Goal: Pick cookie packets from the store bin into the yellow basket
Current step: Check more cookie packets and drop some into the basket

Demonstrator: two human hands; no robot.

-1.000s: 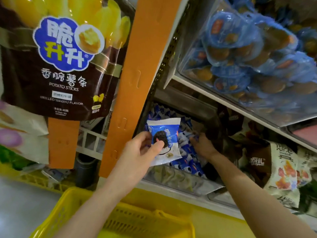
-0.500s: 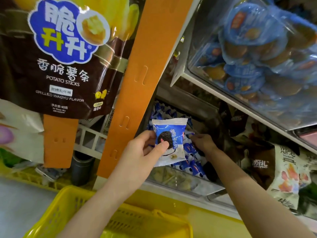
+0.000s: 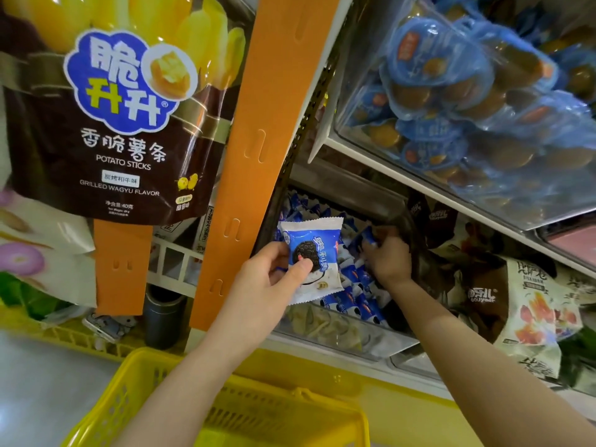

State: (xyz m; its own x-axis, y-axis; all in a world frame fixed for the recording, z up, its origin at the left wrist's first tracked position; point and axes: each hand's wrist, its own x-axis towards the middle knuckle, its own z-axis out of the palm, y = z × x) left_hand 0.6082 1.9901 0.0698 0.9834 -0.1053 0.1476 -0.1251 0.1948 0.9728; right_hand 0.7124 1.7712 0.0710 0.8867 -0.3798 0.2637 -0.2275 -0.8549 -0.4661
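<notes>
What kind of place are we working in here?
Probably a snack shop aisle: a hanging potato sticks bag, a clear bin of cookie packets, and a yellow basket below.

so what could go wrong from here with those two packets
1. The left hand pinches the cookie packet only near its lower left edge, in front of the store bin and not over the yellow basket. If it slips, it may miss the basket.
2. The right hand grips a second packet inside the loose pile of packets. Pulling it out could drag neighbouring packets over the bin's clear front.
</notes>
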